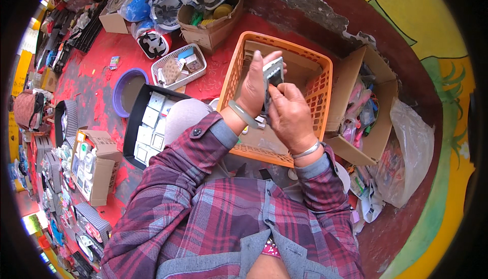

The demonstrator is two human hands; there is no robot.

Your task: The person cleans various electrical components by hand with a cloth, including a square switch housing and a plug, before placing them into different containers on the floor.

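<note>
Both hands are closed on one small grey and white gadget (pixel 273 75), held up over the orange basket (pixel 305 55): the left hand (pixel 252 88) grips its side, while the right hand (pixel 287 109) pinches its lower end. It looks like a check or fitting step. The next move likely needs steady fingers so the gadget doesn't slip into the basket.
</note>
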